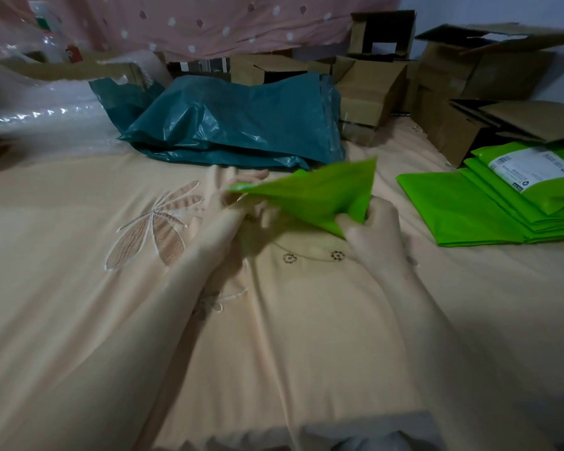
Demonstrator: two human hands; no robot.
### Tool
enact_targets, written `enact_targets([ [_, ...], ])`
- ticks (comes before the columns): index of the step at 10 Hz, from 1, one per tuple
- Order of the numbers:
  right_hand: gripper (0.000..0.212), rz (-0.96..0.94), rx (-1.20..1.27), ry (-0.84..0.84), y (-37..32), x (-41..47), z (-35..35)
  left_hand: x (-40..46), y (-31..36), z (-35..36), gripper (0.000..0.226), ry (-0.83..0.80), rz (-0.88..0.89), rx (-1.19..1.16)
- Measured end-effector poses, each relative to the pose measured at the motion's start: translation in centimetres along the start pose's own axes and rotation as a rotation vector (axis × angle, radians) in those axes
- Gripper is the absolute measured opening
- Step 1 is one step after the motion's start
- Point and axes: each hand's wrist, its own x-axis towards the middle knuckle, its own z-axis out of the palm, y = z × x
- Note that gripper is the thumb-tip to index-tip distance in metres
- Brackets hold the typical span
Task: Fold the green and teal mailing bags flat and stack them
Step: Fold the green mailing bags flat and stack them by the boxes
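A bright green mailing bag hangs crumpled above the peach bedspread, held between both hands. My left hand pinches its left tip with the fingers under the plastic. My right hand grips its lower right corner. A stack of folded green bags lies flat at the right, the top one bearing a white shipping label. Behind the hands, a pile of teal mailing bags lies loosely heaped.
Several open cardboard boxes crowd the back and right side. Clear bubble wrap covers the left rear. A pink dotted curtain hangs behind. An embroidered leaf pattern marks the bedspread left of the hands.
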Motion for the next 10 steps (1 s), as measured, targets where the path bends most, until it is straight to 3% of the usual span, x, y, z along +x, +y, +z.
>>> enact_targets([
  [1,0.012,0.112,0.097,0.060,0.0,0.0,-1.2,-1.0,0.9,0.7,0.014,-0.065,0.275,0.196],
  [2,0.037,0.080,0.015,0.078,0.7,-0.4,-2.4,-2.0,1.3,2.0,0.031,-0.050,0.348,0.402],
  [3,0.048,0.123,-0.134,0.094,1.8,-0.4,-2.9,-1.8,0.6,1.9,0.062,-0.041,0.401,0.546],
  [4,0.048,0.149,-0.238,0.117,2.5,-0.7,-3.1,-2.0,0.4,2.1,0.072,-0.019,0.409,0.609],
  [5,0.042,0.094,-0.277,0.153,3.2,-0.7,-3.1,-2.1,0.3,2.4,0.058,0.023,0.387,0.628],
  [7,0.060,0.056,-0.303,0.182,4.0,-0.1,-2.9,-1.2,-0.7,2.3,0.047,0.119,0.396,0.721],
  [9,0.060,0.055,-0.482,0.213,3.1,-0.5,-2.6,-1.1,-0.9,2.1,0.025,0.264,0.345,0.857],
  [10,0.052,0.001,-0.491,0.230,3.2,-0.8,-2.4,-1.1,-1.0,1.6,0.020,0.283,0.402,0.905],
])
